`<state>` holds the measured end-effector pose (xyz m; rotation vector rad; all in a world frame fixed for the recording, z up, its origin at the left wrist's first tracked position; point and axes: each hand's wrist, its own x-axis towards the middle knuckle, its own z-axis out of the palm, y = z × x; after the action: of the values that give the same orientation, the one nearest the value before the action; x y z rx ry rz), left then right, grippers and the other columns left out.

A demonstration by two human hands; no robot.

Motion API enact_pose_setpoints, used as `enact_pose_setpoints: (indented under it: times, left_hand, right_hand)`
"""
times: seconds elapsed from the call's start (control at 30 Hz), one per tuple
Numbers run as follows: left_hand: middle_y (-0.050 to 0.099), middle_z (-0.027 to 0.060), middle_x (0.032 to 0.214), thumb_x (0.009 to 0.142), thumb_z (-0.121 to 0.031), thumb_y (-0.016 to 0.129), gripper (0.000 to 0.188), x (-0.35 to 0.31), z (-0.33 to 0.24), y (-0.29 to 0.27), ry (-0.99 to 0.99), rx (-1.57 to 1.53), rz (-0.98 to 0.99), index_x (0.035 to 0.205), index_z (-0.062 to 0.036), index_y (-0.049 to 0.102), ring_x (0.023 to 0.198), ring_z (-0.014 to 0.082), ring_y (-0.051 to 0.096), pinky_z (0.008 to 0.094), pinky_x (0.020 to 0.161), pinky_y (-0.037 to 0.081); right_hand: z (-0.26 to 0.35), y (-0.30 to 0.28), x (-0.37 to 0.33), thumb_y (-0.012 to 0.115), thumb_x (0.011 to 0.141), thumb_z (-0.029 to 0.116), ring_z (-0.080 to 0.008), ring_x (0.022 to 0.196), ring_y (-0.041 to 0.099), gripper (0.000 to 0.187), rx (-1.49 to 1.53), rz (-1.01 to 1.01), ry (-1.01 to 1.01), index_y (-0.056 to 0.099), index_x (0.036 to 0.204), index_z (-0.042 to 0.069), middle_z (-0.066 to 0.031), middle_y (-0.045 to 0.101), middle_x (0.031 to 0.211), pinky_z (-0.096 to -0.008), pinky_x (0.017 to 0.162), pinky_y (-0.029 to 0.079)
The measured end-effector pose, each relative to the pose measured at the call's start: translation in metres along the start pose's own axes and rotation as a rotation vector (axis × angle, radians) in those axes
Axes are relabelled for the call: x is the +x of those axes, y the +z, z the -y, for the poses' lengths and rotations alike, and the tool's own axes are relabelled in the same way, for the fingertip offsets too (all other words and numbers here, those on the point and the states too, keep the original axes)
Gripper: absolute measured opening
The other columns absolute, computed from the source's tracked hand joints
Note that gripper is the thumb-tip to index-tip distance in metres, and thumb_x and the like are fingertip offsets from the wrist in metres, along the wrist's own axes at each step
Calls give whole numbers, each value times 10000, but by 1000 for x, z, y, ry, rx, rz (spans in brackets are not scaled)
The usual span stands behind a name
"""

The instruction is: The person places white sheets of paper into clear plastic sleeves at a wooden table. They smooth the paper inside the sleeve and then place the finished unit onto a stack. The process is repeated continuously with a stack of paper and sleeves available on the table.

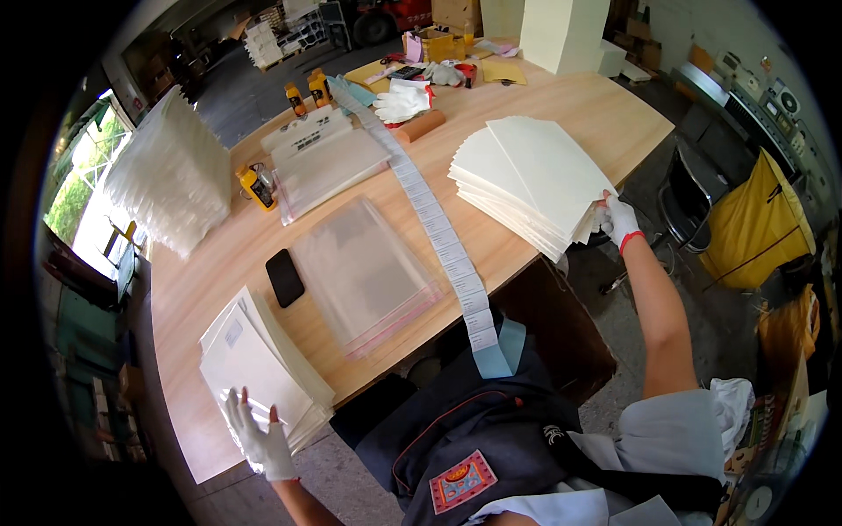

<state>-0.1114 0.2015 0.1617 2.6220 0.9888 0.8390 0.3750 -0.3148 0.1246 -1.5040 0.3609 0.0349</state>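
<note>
My right hand (621, 219), in a white glove with bare fingertips, pinches the near right corner of a white sheet (553, 158). That sheet lies on top of a fanned stack of white sheets (504, 210) at the table's right side. My left hand (263, 445), gloved the same way, has its fingers spread at the near edge of a pile of white sheets in clear sleeves (254, 351). A small label shows on the top one. Between the hands lie a stack of clear plastic bags (364, 272) and a long strip of printed labels (443, 237), which hangs over the table's front edge.
A black phone (284, 278) lies beside the bags. More clear bags (329, 167), an orange-yellow bottle (255, 188), white gloves (403, 102) and a brown roll (421, 126) sit farther back. A tall wrapped stack (167, 171) stands at the left, a black chair (686, 197) at the right.
</note>
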Motion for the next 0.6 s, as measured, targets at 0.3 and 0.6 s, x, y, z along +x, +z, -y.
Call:
enact_pose_setpoints:
  times: [0.3,0.6]
  left_hand:
    - [449,141,1280,669,-208,707,477,5,-116,99,424,-110,332,1114,-135,552,1216,360,367,458,1021,294]
    - [488,87,1230,732,-307,651,412,29,-144,180,356,56,595,1110,-182,545,1182,289,412,460,1002,295]
  right_hand:
    - [-7,-3,4,554,841,195,-39,408,405,125,-72,-72,-183,573,808,75,18,515,601,-197,351,292]
    - [1,-2,31,536,871,187,-154,552,544,183,254,61,-193,503,1014,79,-72,564,810,-223,401,380]
